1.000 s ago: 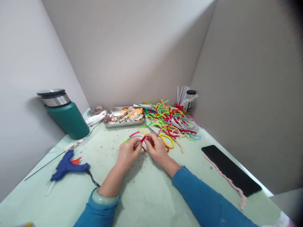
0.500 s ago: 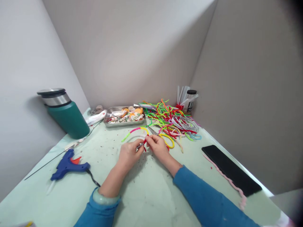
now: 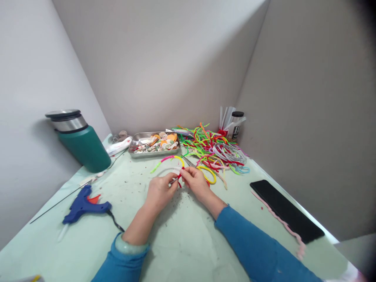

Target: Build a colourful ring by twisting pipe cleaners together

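Note:
Between my hands is a thin curved headband (image 3: pixel 168 158), wrapped in green, pink and yellow fuzzy pipe cleaner along its arc. My left hand (image 3: pixel 160 192) is closed, pinching a dark, bare end of the band. My right hand (image 3: pixel 195 182) pinches the band where a red pipe cleaner (image 3: pixel 180 184) goes round it, and the red tail hangs below the fingertips. Part of the red wrap is hidden by the fingers. Just beyond my right hand lie scissors with yellow handles (image 3: pixel 209 181), partly covered by that hand.
A metal tray (image 3: pixel 147 155) of buttons stands at the back, beside a heap of pipe cleaners (image 3: pixel 205 143). On the left are a green bottle (image 3: pixel 85 149) and a blue glue gun (image 3: pixel 82 205). A black phone-like slab (image 3: pixel 284 209) and a pink pipe cleaner (image 3: pixel 277 219) lie right.
The headband's arc has risen very slightly and the red tail has shifted a little to the left. Both hands keep their grip in nearly the same place.

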